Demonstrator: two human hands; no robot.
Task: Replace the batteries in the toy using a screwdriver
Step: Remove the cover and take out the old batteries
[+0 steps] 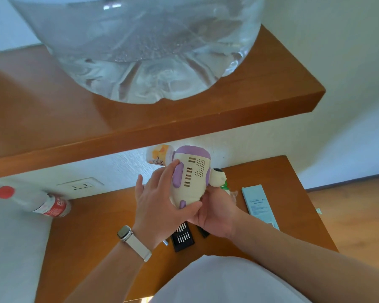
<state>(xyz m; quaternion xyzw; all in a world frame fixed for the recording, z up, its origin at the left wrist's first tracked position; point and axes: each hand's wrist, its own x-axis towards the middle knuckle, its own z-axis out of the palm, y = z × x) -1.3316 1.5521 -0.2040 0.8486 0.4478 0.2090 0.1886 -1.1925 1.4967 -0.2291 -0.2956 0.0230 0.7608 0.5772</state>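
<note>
A cream and purple toy (192, 174) is held in the air above the wooden table (92, 232), its slotted back side facing me. My left hand (160, 200) lies against the toy's left side with straight fingers, thumb under its lower end. My right hand (214, 209) grips the toy from below and the right, fingers curled round it. A black tray of screwdriver bits (182, 237) lies on the table under my hands, partly hidden. No screwdriver or batteries are visible.
A wooden shelf (184, 114) overhangs the table, carrying a large clear water jug (140, 47). A red-capped bottle (33, 201) lies at left by a wall socket (81, 185). A pale blue box (259, 205) lies right of my hands. A small orange-labelled bottle (159, 156) stands behind the toy.
</note>
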